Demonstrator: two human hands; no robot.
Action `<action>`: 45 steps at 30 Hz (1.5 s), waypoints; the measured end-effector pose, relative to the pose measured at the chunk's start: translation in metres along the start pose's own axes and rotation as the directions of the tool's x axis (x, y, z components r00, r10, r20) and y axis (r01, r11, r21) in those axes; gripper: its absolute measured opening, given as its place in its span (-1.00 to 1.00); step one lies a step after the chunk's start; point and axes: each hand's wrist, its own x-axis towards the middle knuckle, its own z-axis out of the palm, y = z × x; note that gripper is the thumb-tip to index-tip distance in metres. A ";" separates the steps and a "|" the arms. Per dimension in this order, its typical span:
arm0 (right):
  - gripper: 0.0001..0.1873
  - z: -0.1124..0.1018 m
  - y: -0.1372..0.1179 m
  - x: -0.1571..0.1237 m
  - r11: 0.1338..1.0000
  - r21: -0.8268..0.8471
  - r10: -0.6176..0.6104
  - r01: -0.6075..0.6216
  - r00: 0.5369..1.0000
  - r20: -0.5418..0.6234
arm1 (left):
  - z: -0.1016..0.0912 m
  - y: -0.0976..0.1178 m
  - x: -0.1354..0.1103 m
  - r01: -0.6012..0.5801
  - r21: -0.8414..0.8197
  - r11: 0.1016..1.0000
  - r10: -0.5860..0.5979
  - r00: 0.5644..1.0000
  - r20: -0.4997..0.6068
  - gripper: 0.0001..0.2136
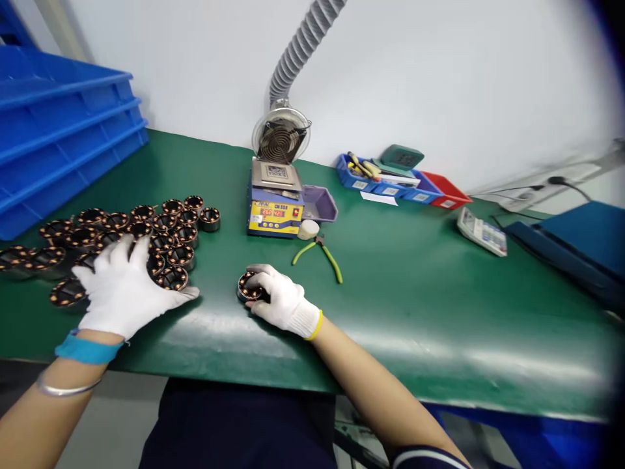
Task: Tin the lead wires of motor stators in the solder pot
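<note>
My left hand (122,283), in a white glove with a blue band at the wrist, lies spread over a cluster of motor stators (173,279) at the left of the bench. Its fingers are apart and rest on or just above the stators under them; the palm hides some. In the middle of the bench, my right hand (280,296), gloved in white with a yellow cuff edge, closes around a single motor stator (247,284) standing on the green top. These stators are short dark rings with copper windings inside.
Ahead stands a solder pot (276,205) under a fume duct (305,45). Green-handled cutters (319,251), a white round pot (308,229) and a purple tray (319,203) lie beside it. Blue crates (63,130) stack at left; small bins (439,190) and a calculator (482,232) sit right.
</note>
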 end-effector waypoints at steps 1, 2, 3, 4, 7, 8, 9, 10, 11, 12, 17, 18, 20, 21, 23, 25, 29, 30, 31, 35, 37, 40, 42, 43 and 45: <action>-0.50 -0.003 0.008 -0.011 1.000 0.028 -0.006 0.007 0.999 -0.039 | 0.002 0.012 -0.005 -0.054 -0.057 0.997 0.048 0.993 -0.106 0.09; -0.38 -0.006 0.016 -0.021 0.999 0.048 -0.005 0.009 0.996 -0.092 | 0.005 0.027 -0.010 -0.144 -0.121 0.982 0.117 0.972 -0.203 0.09; -0.29 -0.009 0.026 -0.030 0.998 0.058 0.005 0.003 0.989 -0.147 | 0.009 0.042 -0.014 -0.262 -0.184 0.947 0.207 0.940 -0.272 0.04; -0.24 -0.011 0.035 -0.037 0.998 0.062 0.017 -0.005 0.982 -0.187 | 0.014 0.058 -0.017 -0.378 -0.263 0.888 0.301 0.909 -0.289 -0.03; -0.33 -0.017 0.057 -0.051 1.000 0.014 -0.001 0.004 0.982 -0.188 | 0.037 0.098 -0.012 -0.455 -0.543 0.706 0.552 0.833 0.020 -0.15; -0.35 -0.018 0.060 -0.053 0.999 -0.012 -0.038 0.036 0.986 -0.161 | 0.046 0.106 -0.007 -0.382 -0.617 0.688 0.591 0.788 0.170 -0.17; -0.34 -0.018 0.061 -0.054 0.996 -0.035 -0.081 0.077 0.988 -0.133 | 0.055 0.112 0.001 -0.292 -0.662 0.690 0.603 0.737 0.304 -0.20; -0.32 -0.018 0.058 -0.053 0.993 -0.044 -0.117 0.113 0.987 -0.112 | 0.062 0.116 0.008 -0.217 -0.684 0.696 0.602 0.696 0.392 -0.24; -0.30 -0.018 0.054 -0.052 0.991 -0.040 -0.131 0.127 0.986 -0.105 | 0.068 0.118 0.014 -0.149 -0.692 0.706 0.584 0.676 0.450 -0.28; -0.31 -0.017 0.048 -0.049 0.994 -0.020 -0.112 0.111 0.987 -0.111 | 0.073 0.120 0.019 -0.099 -0.692 0.715 0.548 0.693 0.468 -0.32; -0.48 -0.014 0.024 -0.023 0.882 0.411 0.268 -0.229 0.963 -0.038 | 0.078 0.125 0.016 -0.225 -0.671 0.706 0.389 0.916 0.101 -0.56; -0.47 -0.013 0.024 -0.017 0.795 0.560 0.267 -0.234 0.963 0.023 | 0.078 0.126 0.014 -0.267 -0.670 0.693 0.377 0.926 0.021 -0.57; -0.38 -0.009 0.026 -0.008 0.575 0.794 0.214 -0.198 0.973 0.087 | 0.080 0.127 0.010 -0.248 -0.717 0.651 0.350 0.937 -0.006 -0.54; -0.32 -0.006 0.027 -0.006 0.490 0.851 0.222 -0.190 0.971 0.089 | 0.081 0.126 0.009 -0.200 -0.760 0.618 0.354 0.934 0.042 -0.51; -0.20 -0.002 0.027 -0.007 0.463 0.862 0.325 -0.209 0.944 0.054 | 0.084 0.125 0.010 -0.104 -0.824 0.556 0.409 0.898 0.163 -0.47; -0.17 -0.001 0.024 -0.012 0.605 0.765 0.408 -0.219 0.911 -0.061 | 0.085 0.124 0.012 -0.081 -0.838 0.539 0.461 0.862 0.214 -0.45; -0.24 -0.002 0.021 -0.024 0.894 0.429 0.297 -0.134 0.892 -0.341 | 0.081 0.123 0.015 -0.107 -0.778 0.619 0.445 0.864 0.236 -0.39; -0.24 -0.003 0.021 -0.026 0.921 0.369 0.268 -0.121 0.887 -0.377 | 0.079 0.123 0.016 -0.080 -0.761 0.644 0.434 0.857 0.277 -0.41; -0.25 -0.004 0.022 -0.027 0.936 0.332 0.247 -0.113 0.884 -0.398 | 0.076 0.123 0.017 -0.035 -0.751 0.659 0.429 0.837 0.338 -0.45; -0.27 -0.007 0.028 -0.028 0.928 0.360 0.247 -0.097 0.884 -0.397 | 0.056 0.117 0.023 0.270 -0.717 0.642 0.455 0.620 0.640 -0.73; -0.27 -0.009 0.030 -0.026 0.911 0.397 0.279 -0.111 0.875 -0.395 | 0.042 0.109 0.026 0.386 -0.684 0.619 0.487 0.494 0.720 -0.72; -0.23 -0.013 0.033 -0.025 0.848 0.498 0.404 -0.183 0.831 -0.382 | 0.024 0.094 0.030 0.513 -0.629 0.584 0.568 0.295 0.768 -0.77; -0.19 -0.015 0.032 -0.024 0.778 0.594 0.478 -0.205 0.807 -0.347 | 0.021 0.089 0.031 0.538 -0.676 0.504 0.512 0.445 0.735 -0.73; -0.18 -0.016 0.032 -0.024 0.754 0.625 0.492 -0.201 0.804 -0.335 | 0.023 0.089 0.031 0.510 -0.730 0.454 0.419 0.601 0.680 -0.70; -0.19 -0.018 0.029 -0.024 0.753 0.633 0.480 -0.182 0.810 -0.337 | 0.030 0.095 0.030 0.410 -0.812 0.414 0.247 0.808 0.535 -0.63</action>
